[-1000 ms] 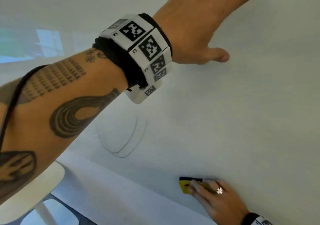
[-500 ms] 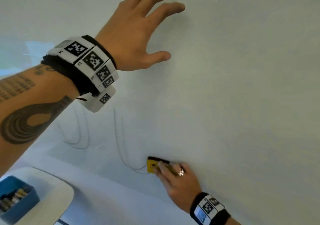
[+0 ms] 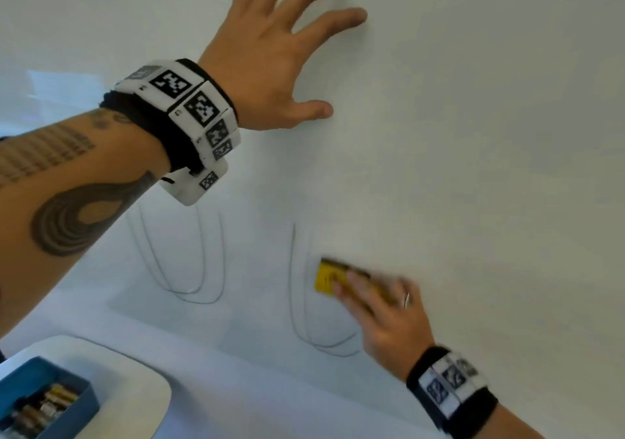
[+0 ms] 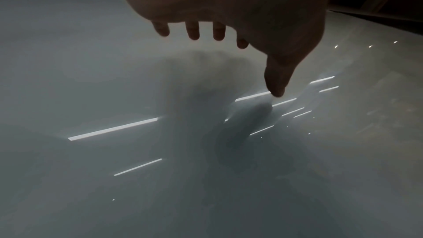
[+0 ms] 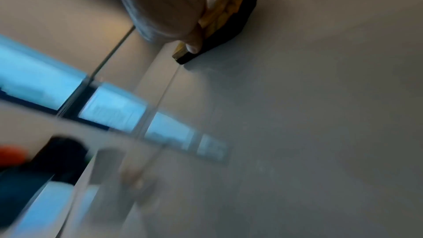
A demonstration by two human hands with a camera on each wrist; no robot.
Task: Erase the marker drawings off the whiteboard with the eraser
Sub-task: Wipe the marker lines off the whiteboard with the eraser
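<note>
The whiteboard (image 3: 473, 168) fills most of the head view. Thin grey marker loops (image 3: 189, 269) curve low on it, with another loop (image 3: 304, 320) further right. My right hand (image 3: 378, 306) grips the yellow eraser (image 3: 326, 279) with its black felt against the board, just right of that second loop. In the right wrist view the eraser (image 5: 215, 30) shows under my thumb, blurred. My left hand (image 3: 280, 49) is spread, fingertips touching the upper board. The left wrist view shows the left hand (image 4: 228, 33) with straight fingers over the glossy board (image 4: 114, 187).
A blue box (image 3: 40, 401) of markers sits on a white rounded table (image 3: 135, 381) at the lower left. The board's lower edge (image 3: 236, 347) runs diagonally above it. Windows (image 5: 109, 109) show blurred in the right wrist view.
The right hand has slid the eraser up the board beside the right loop. The lower part of that loop now shows below the eraser. The left hand stays spread on the board.
</note>
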